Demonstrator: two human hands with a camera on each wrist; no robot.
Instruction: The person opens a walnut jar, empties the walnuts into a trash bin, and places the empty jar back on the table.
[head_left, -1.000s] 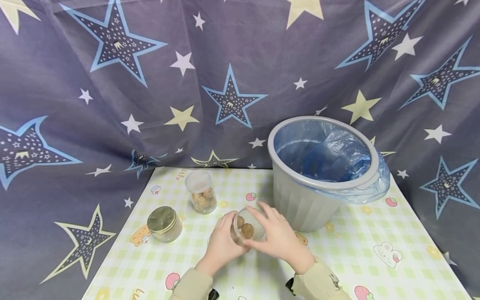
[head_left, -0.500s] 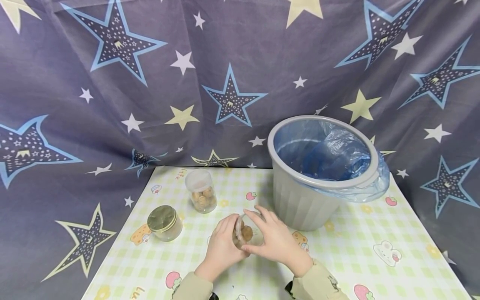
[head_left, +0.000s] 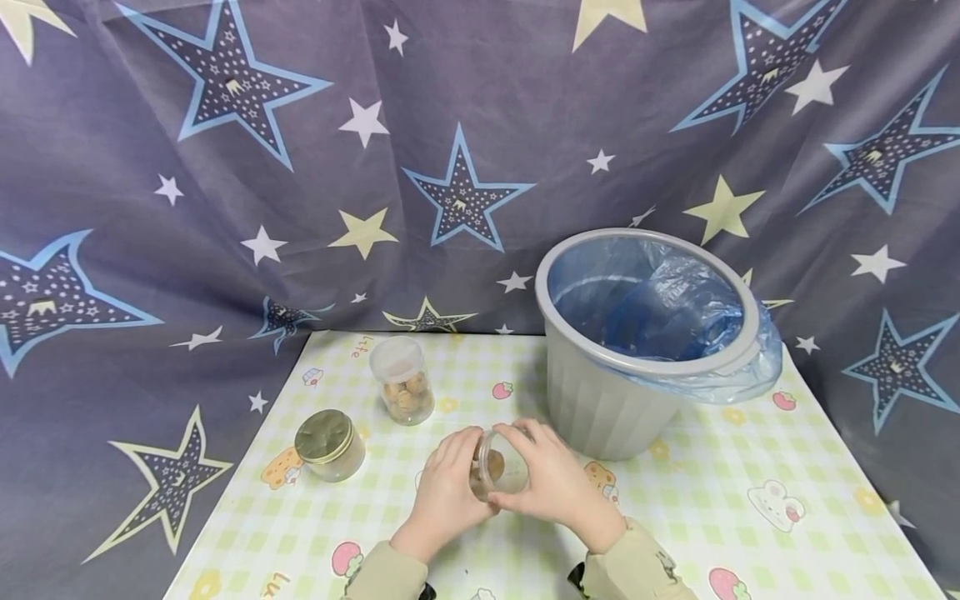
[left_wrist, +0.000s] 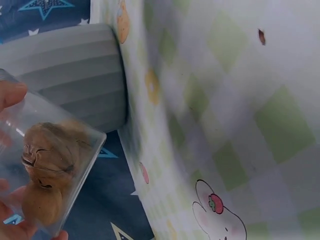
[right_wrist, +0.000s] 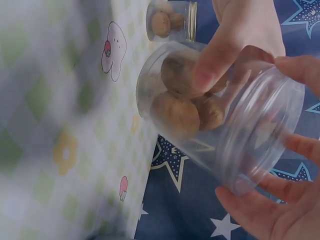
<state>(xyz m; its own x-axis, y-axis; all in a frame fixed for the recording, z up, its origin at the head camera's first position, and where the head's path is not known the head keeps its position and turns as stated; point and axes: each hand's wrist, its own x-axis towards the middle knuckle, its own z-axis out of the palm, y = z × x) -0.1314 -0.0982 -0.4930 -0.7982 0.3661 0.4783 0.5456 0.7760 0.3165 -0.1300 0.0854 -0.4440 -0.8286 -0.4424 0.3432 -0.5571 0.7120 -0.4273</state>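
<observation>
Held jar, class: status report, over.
Left hand grips jar; right hand grips its ridged end. Jar tilted, round brown pieces inside. Grey bin nearby, apparently not blocking.

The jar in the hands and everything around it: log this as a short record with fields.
Held: clear jar, tilted
Contents: brown walnut-like pieces
Left grip: around the jar's body
Right grip: at its mouth end; lid on or off unclear
Standing jars: gold-lidded jar at left, clear-topped jar farther back
Bin: grey bin, blue liner
Surface: checked tablecloth
Backdrop: star-print curtain
</observation>
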